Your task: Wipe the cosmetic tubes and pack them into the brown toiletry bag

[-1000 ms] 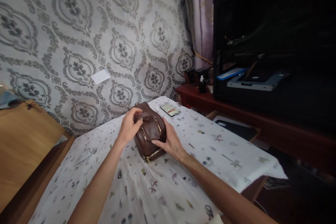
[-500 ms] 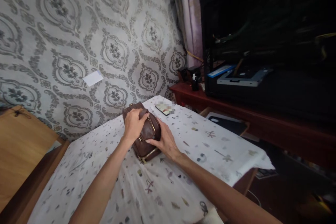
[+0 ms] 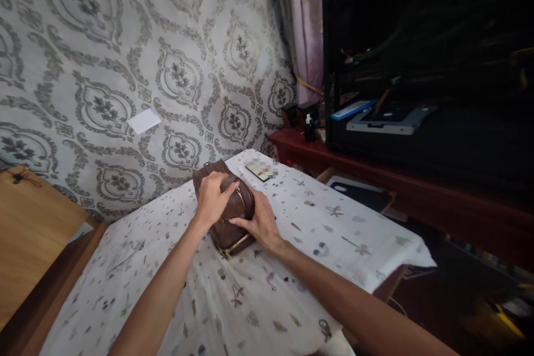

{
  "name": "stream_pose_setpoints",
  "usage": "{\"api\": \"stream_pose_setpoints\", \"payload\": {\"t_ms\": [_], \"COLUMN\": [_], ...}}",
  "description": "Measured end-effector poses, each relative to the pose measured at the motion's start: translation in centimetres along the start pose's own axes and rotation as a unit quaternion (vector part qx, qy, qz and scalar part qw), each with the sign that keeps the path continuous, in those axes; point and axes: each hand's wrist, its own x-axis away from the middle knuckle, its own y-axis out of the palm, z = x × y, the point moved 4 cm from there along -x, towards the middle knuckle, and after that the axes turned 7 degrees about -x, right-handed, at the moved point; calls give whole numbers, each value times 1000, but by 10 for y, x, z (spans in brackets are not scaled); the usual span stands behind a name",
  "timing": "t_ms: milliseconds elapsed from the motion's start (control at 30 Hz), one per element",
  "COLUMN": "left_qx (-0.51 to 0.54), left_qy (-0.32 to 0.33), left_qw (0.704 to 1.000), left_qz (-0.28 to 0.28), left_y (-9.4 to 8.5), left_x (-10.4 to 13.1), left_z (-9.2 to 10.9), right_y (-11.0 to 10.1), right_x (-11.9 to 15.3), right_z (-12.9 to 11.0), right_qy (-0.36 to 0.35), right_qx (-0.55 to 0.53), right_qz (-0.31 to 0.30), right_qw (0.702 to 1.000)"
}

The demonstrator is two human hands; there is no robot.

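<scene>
A brown leather-look bag (image 3: pixel 238 210) with gold zippers lies on the white patterned cloth (image 3: pixel 334 228). My left hand (image 3: pixel 212 196) is closed over its upper left part, fingers curled on the leather and thumb beside the short zipper (image 3: pixel 241 199) of a front pocket. Along the bag's right side, my right hand (image 3: pixel 263 222) holds it, the thumb laid across the front and the other fingers around the far side. A longer zipper (image 3: pixel 237 245) runs along the bag's near end. The left fingertips are partly hidden.
A phone (image 3: pixel 259 171) with a lit, partly blurred screen lies behind the bag. To the right stands a reddish-brown desk (image 3: pixel 300 147) with a large black case (image 3: pixel 417 147) and a small dropper bottle (image 3: pixel 309 129). A wooden panel (image 3: pixel 37 233) is at the left, a patterned wall behind.
The view has shifted slightly. Both hands stay on the bag in nearly the same places; the right fingers sit a little closer around its side.
</scene>
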Motion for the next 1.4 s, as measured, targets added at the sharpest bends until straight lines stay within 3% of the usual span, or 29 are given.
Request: {"api": "stream_pose_setpoints", "payload": {"t_ms": [300, 500, 700, 1067, 1400], "left_qx": [25, -66, -140, -129, -88], "left_qy": [-6, 44, 74, 81, 60], "left_qw": [1000, 996, 986, 987, 992], "left_qz": [-14, -37, -59, -50, -72], "left_y": [1, -1, 1, 4, -2], "left_x": [4, 21, 38, 39, 34], "left_z": [-1, 7, 0, -6, -9], "right_y": [-4, -16, -26, -24, -25], "right_x": [-1, -7, -10, -2, -5], "right_z": [-4, 1, 4, -7, -8], "right_qy": [3, -13, 18, -20, -5], "right_qx": [-29, -101, -173, -36, -43], "right_qz": [-25, -116, -170, -93, -92], "right_qw": [999, 988, 970, 995, 995]}}
